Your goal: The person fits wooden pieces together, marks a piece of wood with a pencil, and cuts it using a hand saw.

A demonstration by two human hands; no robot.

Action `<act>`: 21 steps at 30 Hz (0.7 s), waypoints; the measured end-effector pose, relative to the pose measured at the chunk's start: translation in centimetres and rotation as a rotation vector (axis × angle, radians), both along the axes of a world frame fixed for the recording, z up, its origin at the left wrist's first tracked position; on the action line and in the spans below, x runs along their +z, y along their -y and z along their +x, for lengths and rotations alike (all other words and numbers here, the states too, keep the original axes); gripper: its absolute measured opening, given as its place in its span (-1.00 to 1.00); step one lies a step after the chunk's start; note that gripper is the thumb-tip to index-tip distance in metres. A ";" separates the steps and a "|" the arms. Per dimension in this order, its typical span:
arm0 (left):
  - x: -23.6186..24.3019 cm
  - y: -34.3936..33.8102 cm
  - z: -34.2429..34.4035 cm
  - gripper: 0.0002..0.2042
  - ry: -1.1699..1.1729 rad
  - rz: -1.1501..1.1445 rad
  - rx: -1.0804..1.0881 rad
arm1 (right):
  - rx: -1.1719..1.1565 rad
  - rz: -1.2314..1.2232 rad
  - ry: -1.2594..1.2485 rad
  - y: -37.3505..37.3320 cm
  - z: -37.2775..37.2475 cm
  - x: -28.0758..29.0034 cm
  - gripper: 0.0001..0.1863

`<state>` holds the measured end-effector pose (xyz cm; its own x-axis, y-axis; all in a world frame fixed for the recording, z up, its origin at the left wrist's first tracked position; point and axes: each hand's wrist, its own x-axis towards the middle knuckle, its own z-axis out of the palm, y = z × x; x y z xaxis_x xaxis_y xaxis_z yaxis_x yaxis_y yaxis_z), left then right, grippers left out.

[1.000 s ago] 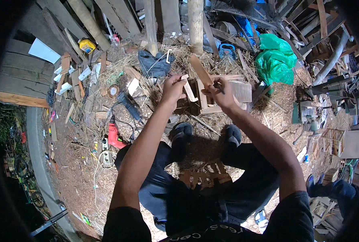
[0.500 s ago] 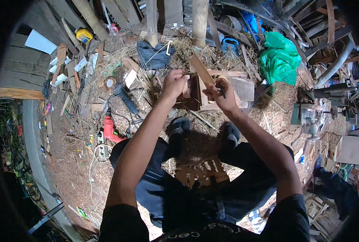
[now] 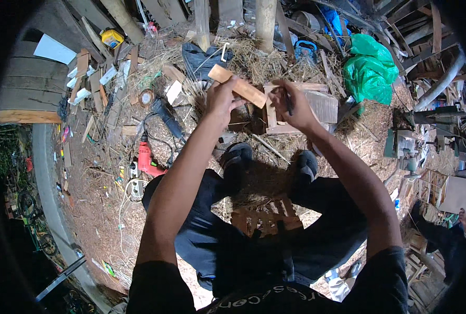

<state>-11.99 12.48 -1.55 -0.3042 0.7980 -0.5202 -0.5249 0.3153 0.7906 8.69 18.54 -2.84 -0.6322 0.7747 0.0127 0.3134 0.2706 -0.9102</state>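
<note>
My left hand is closed around the middle of a flat, light-brown wooden board, which slants down toward the right. In my right hand is a thin, dark, pen-like stick; its exact kind is too small to make out. The right fingers are close to the board's lower right end, and whether they touch it I cannot tell. Below the hands a small wooden frame rests on the ground, partly hidden by the right hand. Beside it lies a greyish, block-shaped thing.
On the left lie a red power drill, a dark angle grinder and a white power strip with cords. Green plastic bags sit at the right. A vise-like machine stands farther right, above another person's leg. Wood shavings cover the ground.
The board has passed from my right hand to my left and turned to a flatter slant. My right hand still has the dark stick. The view has shifted slightly.
</note>
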 end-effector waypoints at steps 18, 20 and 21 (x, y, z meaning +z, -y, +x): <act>-6.4 1.6 3.3 -0.71 -0.383 -0.093 -0.237 | 0.115 0.813 1.033 -1.4 -0.4 -10.4 -0.53; -8.1 1.7 2.7 -0.72 -0.445 -0.089 -0.260 | 0.176 0.777 1.037 -1.3 -0.6 -9.3 -0.51; -8.9 1.7 2.8 -0.72 -0.496 -0.098 -0.278 | 0.193 0.782 0.999 -1.3 0.1 -9.5 -0.47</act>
